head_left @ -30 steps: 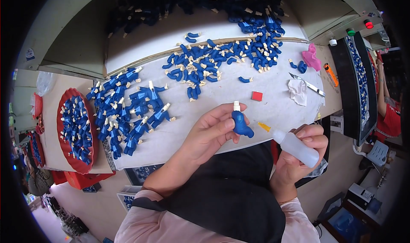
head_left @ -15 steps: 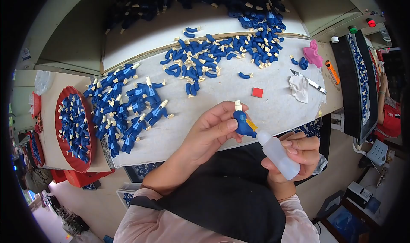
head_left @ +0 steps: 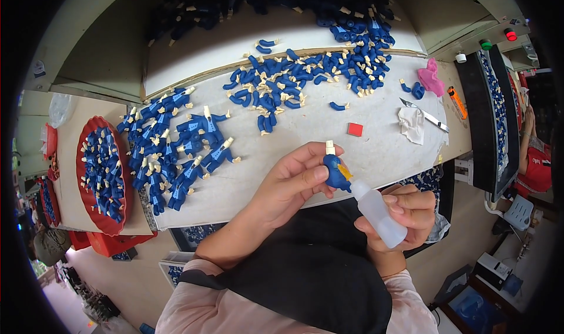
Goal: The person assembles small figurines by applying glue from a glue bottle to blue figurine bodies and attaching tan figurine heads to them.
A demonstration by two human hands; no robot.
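Observation:
Between the thumb and fingers of my left hand (head_left: 294, 178) is a blue doll torso (head_left: 335, 172) with a cream neck peg pointing up. A yellow patch shows on the torso's right side. My right hand (head_left: 405, 213) is wrapped round a translucent white squeeze bottle (head_left: 376, 212), tilted so that its nozzle points up and left at the torso. The nozzle tip is at or very near the torso's lower right side; whether it touches I cannot tell. Past my hands, a small red block (head_left: 355, 129) lies on the white tabletop (head_left: 252, 164).
Doll bodies with arms (head_left: 170, 143) cover the table's left; loose blue arms (head_left: 270, 87) are heaped at the back. A red scalloped tray (head_left: 88, 199) holds more parts. At right lie tweezers (head_left: 429, 117), a crumpled tissue (head_left: 411, 124), a pink cloth (head_left: 432, 77) and an orange-handled tool (head_left: 457, 103).
The bottle and my right hand have shifted slightly left, with the nozzle closer against the torso. My left hand keeps its hold on the torso, almost unmoved.

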